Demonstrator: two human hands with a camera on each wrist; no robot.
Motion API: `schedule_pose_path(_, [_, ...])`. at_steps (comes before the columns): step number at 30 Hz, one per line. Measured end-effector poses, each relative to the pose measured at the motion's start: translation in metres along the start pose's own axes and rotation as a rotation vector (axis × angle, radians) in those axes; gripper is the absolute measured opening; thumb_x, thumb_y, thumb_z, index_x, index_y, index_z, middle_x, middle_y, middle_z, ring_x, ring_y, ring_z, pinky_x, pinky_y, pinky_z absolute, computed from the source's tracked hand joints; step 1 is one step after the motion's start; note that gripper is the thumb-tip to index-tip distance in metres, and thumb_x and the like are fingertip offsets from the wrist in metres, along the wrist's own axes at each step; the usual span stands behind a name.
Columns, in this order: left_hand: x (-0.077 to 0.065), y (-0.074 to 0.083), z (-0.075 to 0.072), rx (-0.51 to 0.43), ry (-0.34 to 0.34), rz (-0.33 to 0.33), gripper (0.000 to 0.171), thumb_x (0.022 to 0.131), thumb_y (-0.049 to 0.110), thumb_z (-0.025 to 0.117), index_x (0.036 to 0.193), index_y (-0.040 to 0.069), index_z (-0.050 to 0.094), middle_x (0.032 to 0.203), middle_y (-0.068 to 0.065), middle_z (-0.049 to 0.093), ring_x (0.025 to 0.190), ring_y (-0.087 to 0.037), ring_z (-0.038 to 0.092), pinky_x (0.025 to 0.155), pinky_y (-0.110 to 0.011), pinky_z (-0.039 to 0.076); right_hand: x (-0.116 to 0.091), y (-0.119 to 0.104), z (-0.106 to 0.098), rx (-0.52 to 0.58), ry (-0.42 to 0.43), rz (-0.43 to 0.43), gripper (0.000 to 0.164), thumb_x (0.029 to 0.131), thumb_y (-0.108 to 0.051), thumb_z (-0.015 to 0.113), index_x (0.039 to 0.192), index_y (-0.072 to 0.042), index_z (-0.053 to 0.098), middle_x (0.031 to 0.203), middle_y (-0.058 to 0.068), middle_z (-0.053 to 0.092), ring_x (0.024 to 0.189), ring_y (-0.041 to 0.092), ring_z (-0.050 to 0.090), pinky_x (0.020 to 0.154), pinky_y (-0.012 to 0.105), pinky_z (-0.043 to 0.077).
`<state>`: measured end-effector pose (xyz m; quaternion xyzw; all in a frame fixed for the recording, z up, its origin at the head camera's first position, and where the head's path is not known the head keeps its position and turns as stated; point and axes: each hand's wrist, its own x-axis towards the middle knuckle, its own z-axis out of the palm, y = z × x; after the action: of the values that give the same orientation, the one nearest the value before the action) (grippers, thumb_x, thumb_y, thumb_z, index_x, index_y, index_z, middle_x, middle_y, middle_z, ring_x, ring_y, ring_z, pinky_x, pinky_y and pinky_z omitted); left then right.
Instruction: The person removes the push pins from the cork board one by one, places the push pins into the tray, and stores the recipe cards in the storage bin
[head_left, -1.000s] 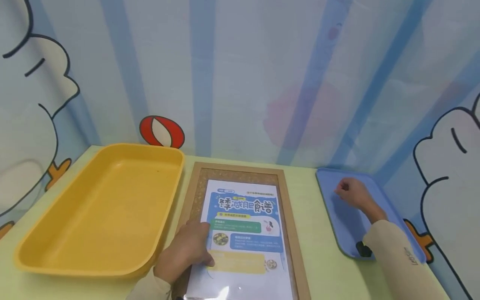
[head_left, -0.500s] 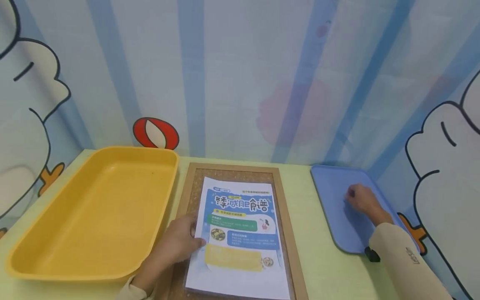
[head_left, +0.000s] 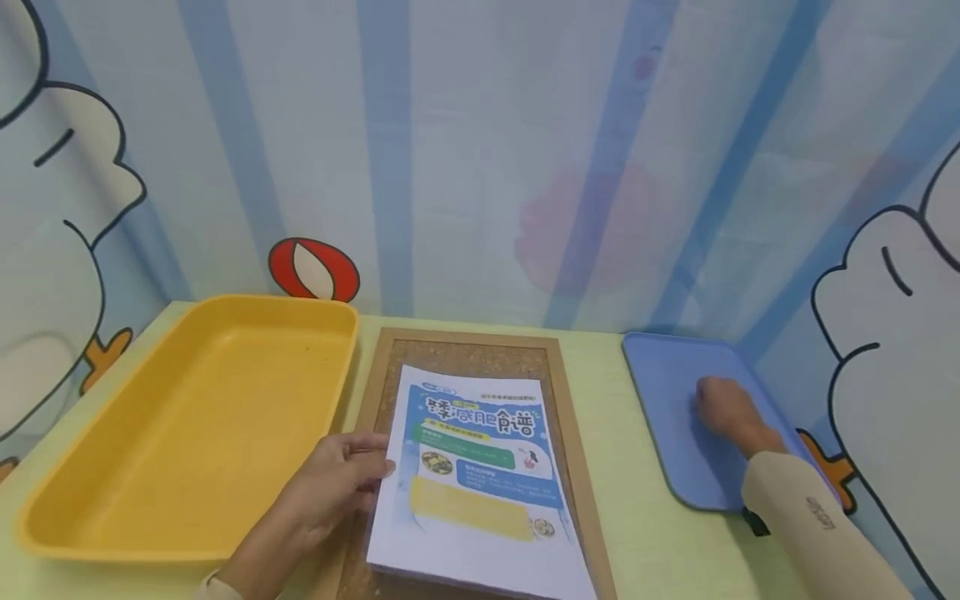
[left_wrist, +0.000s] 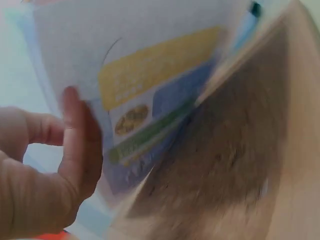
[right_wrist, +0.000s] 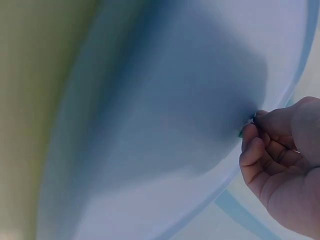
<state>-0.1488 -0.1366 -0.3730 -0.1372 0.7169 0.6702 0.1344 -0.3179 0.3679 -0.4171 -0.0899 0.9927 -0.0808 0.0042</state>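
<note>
A printed sheet (head_left: 480,500) with a blue heading, its lower edge showing thickness like a stack, lies over a wood-framed corkboard (head_left: 480,357). My left hand (head_left: 333,479) holds its left edge between thumb and fingers. In the left wrist view the sheet (left_wrist: 75,50) stands at an angle to the cork (left_wrist: 225,150). On the right, my right hand (head_left: 727,408) is down at the blue tray (head_left: 667,417). The right wrist view shows its thumb and fingertips pinching a small dark green thing (right_wrist: 241,133) against the tray's surface; the fingers hide most of it.
A large, deep yellow tray (head_left: 195,425) stands at the left, close beside the corkboard. The pale yellow-green tabletop (head_left: 637,517) shows between the corkboard and the blue tray. A printed cloth backdrop (head_left: 465,167) rises behind the table.
My left hand has slid back to the sheet's left edge, and the sheet has shifted slightly and tilted. My right hand has lowered onto the blue tray.
</note>
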Motion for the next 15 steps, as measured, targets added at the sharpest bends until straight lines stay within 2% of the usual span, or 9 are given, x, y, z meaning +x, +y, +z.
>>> schedule_pose_path(3, [-0.014, 0.007, -0.004, 0.179, 0.032, 0.054, 0.036, 0.094, 0.002, 0.058, 0.13, -0.003, 0.055, 0.111, -0.015, 0.066, 0.083, -0.017, 0.067, 0.069, -0.031, 0.056, 0.0, -0.002, 0.001, -0.033, -0.021, 0.001, 0.024, 0.095, 0.002, 0.042, 0.073, -0.001, 0.051, 0.068, 0.015, 0.053, 0.062, 0.028, 0.049, 0.057, 0.041, 0.038])
schedule_pose_path(7, [-0.034, 0.024, -0.023, 0.31, 0.052, 0.1, 0.032, 0.098, 0.004, 0.057, 0.13, 0.003, 0.056, 0.116, -0.011, 0.062, 0.086, -0.017, 0.066, 0.071, -0.03, 0.056, -0.001, -0.007, 0.002, -0.065, -0.019, -0.02, 0.021, 0.093, 0.005, 0.043, 0.074, 0.001, 0.052, 0.069, 0.018, 0.056, 0.063, 0.031, 0.055, 0.057, 0.044, 0.041])
schedule_pose_path(13, [-0.053, 0.043, -0.078, 0.405, 0.058, 0.148, 0.033, 0.101, 0.002, 0.052, 0.133, 0.0, 0.046, 0.122, -0.017, 0.063, 0.083, -0.018, 0.067, 0.065, -0.032, 0.058, -0.002, -0.014, 0.004, -0.078, -0.016, -0.045, 0.019, 0.092, 0.008, 0.043, 0.076, 0.002, 0.052, 0.071, 0.019, 0.056, 0.067, 0.035, 0.058, 0.058, 0.045, 0.042])
schedule_pose_path(15, [-0.056, 0.043, -0.1, 0.435, 0.076, 0.218, 0.031, 0.101, -0.001, 0.049, 0.131, -0.002, 0.042, 0.12, -0.02, 0.065, 0.08, -0.017, 0.066, 0.062, -0.033, 0.058, -0.002, -0.016, 0.005, -0.09, -0.006, -0.058, 0.017, 0.091, 0.009, 0.044, 0.077, 0.002, 0.053, 0.074, 0.02, 0.058, 0.071, 0.038, 0.059, 0.061, 0.047, 0.044])
